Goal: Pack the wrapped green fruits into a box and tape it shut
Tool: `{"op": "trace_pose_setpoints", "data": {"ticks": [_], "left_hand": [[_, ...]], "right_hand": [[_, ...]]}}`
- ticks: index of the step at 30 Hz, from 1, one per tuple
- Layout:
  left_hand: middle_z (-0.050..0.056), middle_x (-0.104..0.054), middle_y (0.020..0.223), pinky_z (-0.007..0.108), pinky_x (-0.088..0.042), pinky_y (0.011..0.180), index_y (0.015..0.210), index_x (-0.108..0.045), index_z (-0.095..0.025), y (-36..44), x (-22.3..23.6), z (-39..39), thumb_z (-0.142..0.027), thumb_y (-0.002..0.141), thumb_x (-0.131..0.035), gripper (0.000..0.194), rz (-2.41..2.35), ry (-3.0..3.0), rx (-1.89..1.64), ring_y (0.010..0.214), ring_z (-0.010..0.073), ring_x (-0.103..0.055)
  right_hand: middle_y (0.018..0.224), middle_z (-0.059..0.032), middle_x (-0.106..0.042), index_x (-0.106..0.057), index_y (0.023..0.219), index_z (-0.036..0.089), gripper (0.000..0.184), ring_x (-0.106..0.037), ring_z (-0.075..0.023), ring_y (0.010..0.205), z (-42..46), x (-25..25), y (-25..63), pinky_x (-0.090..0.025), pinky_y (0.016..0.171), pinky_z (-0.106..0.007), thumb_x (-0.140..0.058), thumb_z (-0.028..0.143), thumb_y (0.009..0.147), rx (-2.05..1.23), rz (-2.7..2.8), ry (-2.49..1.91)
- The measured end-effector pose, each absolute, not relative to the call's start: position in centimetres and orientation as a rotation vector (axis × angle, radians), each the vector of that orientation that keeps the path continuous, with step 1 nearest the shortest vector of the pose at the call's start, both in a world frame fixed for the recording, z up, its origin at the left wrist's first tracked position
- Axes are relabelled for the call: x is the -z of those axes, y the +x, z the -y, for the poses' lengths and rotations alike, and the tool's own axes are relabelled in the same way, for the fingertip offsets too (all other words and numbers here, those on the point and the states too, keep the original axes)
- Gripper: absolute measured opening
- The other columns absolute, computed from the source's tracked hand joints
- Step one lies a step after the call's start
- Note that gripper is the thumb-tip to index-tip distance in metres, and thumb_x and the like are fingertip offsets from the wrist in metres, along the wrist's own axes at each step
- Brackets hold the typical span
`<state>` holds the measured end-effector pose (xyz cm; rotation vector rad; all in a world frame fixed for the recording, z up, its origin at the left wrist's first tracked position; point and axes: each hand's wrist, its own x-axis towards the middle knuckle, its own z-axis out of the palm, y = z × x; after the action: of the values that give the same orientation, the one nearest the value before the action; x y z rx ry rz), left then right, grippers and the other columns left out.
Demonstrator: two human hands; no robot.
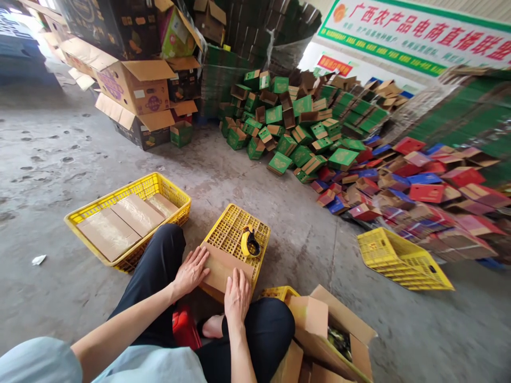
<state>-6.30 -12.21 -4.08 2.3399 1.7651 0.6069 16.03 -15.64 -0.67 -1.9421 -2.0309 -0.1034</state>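
A closed brown cardboard box (223, 267) lies on an upturned yellow plastic crate (223, 229) between my knees. Flat on the box's left end rests my left hand (192, 269), its fingers stretched out. My right hand (237, 292) lies on the box's near right part, fingers extended. Neither hand grips anything. Just beyond the box, a yellow and black tape dispenser (250, 242) sits on the crate's grid. To the left, a yellow basket (120, 196) holds several closed cardboard boxes (138, 213) with shiny tape across them.
An open cardboard carton (311, 314) with dark contents stands by my right knee. Another yellow crate (403, 260) is tilted on the floor at right. Heaps of green boxes (287, 143) and red and blue boxes (427, 191) lie ahead. Large cartons (136, 90) are stacked at back left.
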Motion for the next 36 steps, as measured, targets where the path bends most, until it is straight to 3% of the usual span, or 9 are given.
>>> {"op": "trace_pose_setpoints", "data": {"ticks": [4,9,13,16,20,26,31,36], "left_hand": [[0.019,-0.036,0.168,0.058,-0.034,0.124,0.157,-0.049,-0.015,-5.3,3.8,12.3,-0.043,0.105,-0.05,0.059,-1.795,2.318,-0.567,0.157,0.0382,-0.03],[0.016,-0.024,0.173,0.065,-0.029,0.123,0.155,-0.053,-0.028,-1.9,3.3,12.8,-0.044,0.097,-0.067,0.062,-1.624,2.342,-0.446,0.158,0.0455,-0.022],[0.014,-0.026,0.173,0.068,-0.025,0.123,0.159,-0.046,-0.033,-0.7,3.0,13.1,-0.046,0.096,-0.069,0.068,-1.497,2.406,-0.391,0.159,0.043,-0.021],[0.009,-0.029,0.173,0.06,-0.029,0.125,0.16,-0.044,-0.035,-2.2,3.1,13.2,-0.045,0.099,-0.065,0.065,-1.44,2.447,-0.43,0.159,0.0363,-0.027],[0.011,-0.034,0.171,0.053,-0.034,0.124,0.16,-0.044,-0.028,-5.6,3.3,13.6,-0.043,0.103,-0.057,0.061,-1.499,2.45,-0.503,0.156,0.0314,-0.035],[0.017,-0.042,0.166,0.053,-0.037,0.122,0.157,-0.048,-0.017,-7.2,2.6,15.1,-0.042,0.102,-0.053,0.061,-1.652,2.391,-0.477,0.152,0.0331,-0.041],[0.019,-0.055,0.152,0.05,-0.039,0.12,0.152,-0.054,-0.015,-6.0,0.7,13.4,-0.046,0.099,-0.06,0.061,-1.703,2.345,-0.415,0.143,0.035,-0.049],[0.017,-0.058,0.147,0.051,-0.038,0.12,0.151,-0.055,-0.019,-6.4,0.2,12.1,-0.047,0.099,-0.06,0.059,-1.682,2.349,-0.39,0.138,0.0339,-0.052]], "right_hand": [[0.155,-0.0215,-0.056,-0.057,0.152,0.013,0.064,-0.049,-0.0359,0.145,16.3,1.9,17.4,-0.04,0.116,-0.055,-0.021,0.047,0.111,0.112,1.998,-2.017],[0.159,-0.0262,-0.049,-0.052,0.155,0.007,0.069,-0.045,-0.0417,0.148,16.3,3.4,16.5,-0.04,0.115,-0.06,-0.022,0.051,0.11,0.104,1.98,-2.042],[0.16,-0.026,-0.047,-0.052,0.155,0.009,0.072,-0.043,-0.042,0.149,16.5,3.8,16.5,-0.042,0.114,-0.061,-0.021,0.054,0.11,0.068,1.989,-2.046],[0.163,-0.0221,-0.045,-0.049,0.158,0.012,0.07,-0.041,-0.0397,0.152,16.8,3.6,17.1,-0.042,0.116,-0.058,-0.021,0.055,0.11,0.039,2.029,-2.046],[0.164,-0.0217,-0.043,-0.047,0.158,0.01,0.071,-0.041,-0.0402,0.151,16.8,3.0,17.4,-0.041,0.117,-0.056,-0.021,0.055,0.11,0.025,2.074,-2.059],[0.163,-0.026,-0.043,-0.048,0.157,0.006,0.076,-0.04,-0.0437,0.151,17.3,3.2,16.1,-0.037,0.118,-0.061,-0.02,0.057,0.109,0.078,2.019,-2.1],[0.165,-0.0231,-0.04,-0.046,0.159,0.012,0.071,-0.038,-0.046,0.151,18.4,3.6,14.1,-0.037,0.117,-0.065,-0.024,0.057,0.109,0.057,2.031,-2.089],[0.167,-0.0187,-0.039,-0.047,0.159,0.016,0.068,-0.034,-0.045,0.154,19.6,4.1,12.4,-0.037,0.118,-0.063,-0.03,0.056,0.108,0.054,2.075,-2.034]]}}
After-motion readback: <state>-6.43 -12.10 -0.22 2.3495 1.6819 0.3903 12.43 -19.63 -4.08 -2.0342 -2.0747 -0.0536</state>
